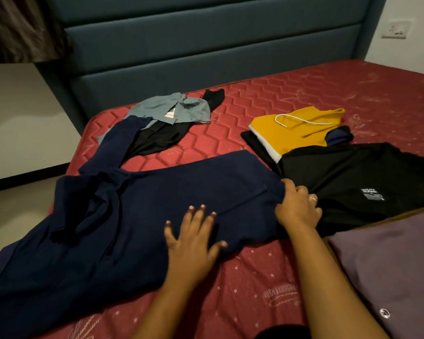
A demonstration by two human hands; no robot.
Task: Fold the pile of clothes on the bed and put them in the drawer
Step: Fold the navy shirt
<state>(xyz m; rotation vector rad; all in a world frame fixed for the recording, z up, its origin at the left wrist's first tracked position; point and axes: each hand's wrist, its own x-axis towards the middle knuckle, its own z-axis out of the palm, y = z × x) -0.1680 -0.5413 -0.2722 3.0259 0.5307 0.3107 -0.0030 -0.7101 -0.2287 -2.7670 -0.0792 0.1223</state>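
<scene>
Navy shirt (157, 204) at the mattress's (255, 277) near edge: flat left hand (194, 241) pins it, right hand (296, 206) pinches its hem, seemingly to fold across.

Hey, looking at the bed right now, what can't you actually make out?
The drawer: nowhere in the head view.
The white print on the black shirt: too small to read.
The navy garment: lower left cut off by the frame edge.
The right hand: fingers curl into the navy cloth, tips hidden.
The dark clothes under the yellow garment: mostly covered by it.
</scene>
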